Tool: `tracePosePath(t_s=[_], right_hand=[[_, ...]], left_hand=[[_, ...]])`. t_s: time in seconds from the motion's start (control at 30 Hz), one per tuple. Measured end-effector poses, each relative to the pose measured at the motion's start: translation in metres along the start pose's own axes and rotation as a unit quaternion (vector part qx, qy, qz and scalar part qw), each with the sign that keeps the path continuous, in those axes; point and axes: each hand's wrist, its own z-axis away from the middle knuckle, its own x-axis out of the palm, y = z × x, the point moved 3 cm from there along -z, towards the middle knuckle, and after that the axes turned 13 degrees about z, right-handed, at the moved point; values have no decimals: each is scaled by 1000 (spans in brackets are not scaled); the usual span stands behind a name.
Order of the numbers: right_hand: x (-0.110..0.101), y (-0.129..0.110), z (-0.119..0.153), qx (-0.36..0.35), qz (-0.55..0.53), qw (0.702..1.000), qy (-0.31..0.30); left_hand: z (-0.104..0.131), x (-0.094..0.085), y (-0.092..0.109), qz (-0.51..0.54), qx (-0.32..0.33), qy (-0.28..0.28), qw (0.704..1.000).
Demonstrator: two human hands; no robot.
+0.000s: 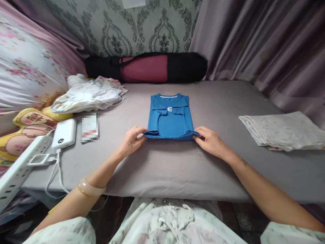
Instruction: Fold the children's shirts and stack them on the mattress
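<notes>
A blue T-shirt (172, 119) lies in the middle of the grey sheet, its sides folded inward and its neckline pointing away from me. A small white mark shows near its upper middle. My left hand (132, 139) pinches the near left corner of the shirt between thumb and fingers. At the near right corner, my right hand (208, 140) grips the cloth in the same way. The near edge is slightly raised between both hands, and the layers of the fold show there.
Folded pale cloth (284, 130) lies at right. At left are crumpled light clothes (88, 95), a blurred small packet (89, 127), a white power bank (64, 133) with cables and a power strip (22, 169). A black and maroon long bag (143, 68) rests against the wall.
</notes>
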Motion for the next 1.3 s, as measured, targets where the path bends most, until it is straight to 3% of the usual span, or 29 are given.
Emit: tracePosePath(t_s=[0.17,0.33,0.6,0.87,1.03,1.17,1.3], right_hand=[[8,10,-13,35,11,999,-2],[18,19,-20,48,24,999,8],[22,25,-20,87,57,994,9],[21,27,-19,101,88,991,3],[13,6,-19,88,160,983,30],[22,-30,-23,-52,176,983,-12],[38,-51,-28,-146,174,970,-90]], left_hand=[[-15,5,-13,25,-62,32,997],[-24,15,-28,50,-100,21,994],[-25,16,-23,71,-132,46,988],[-24,18,-27,-17,-112,40,993],[-21,17,-17,-152,20,77,985],[-23,34,5,-204,120,-43,971],[-26,52,10,-232,122,-138,955]])
